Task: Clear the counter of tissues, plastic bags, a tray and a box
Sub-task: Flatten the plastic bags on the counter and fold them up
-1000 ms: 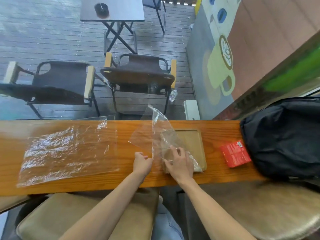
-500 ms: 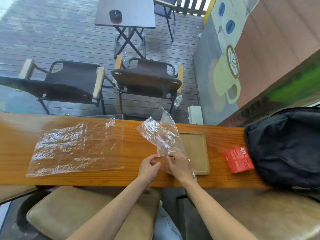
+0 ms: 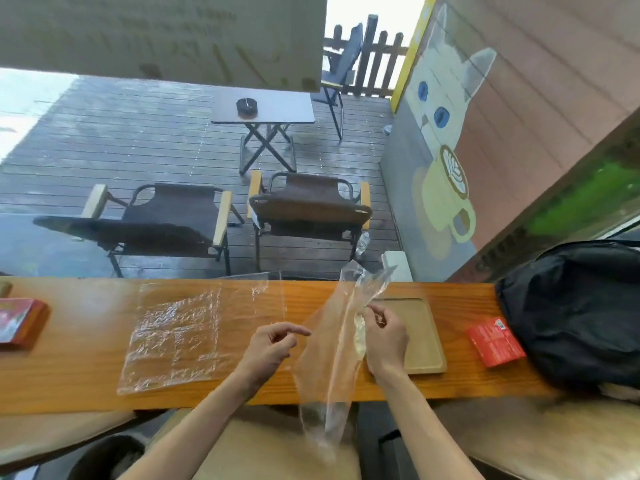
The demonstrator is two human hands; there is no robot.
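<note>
The crinkly clear plastic bag (image 3: 332,344) has now been lifted off the flat tan tray (image 3: 424,336) and is pinched in the right hand's fingers (image 3: 375,315), left hand (image 3: 268,348) let go and half-open, so the long wooden counter (image 3: 79,372) is one bag closer to cleared.

The scene is lit by soft daylight from the far side, where the sky is overexposed to white. Glare is seen on the wet deck (image 3: 145,140). Straight lines are bent at the edges, and the near corners are blurred.
</note>
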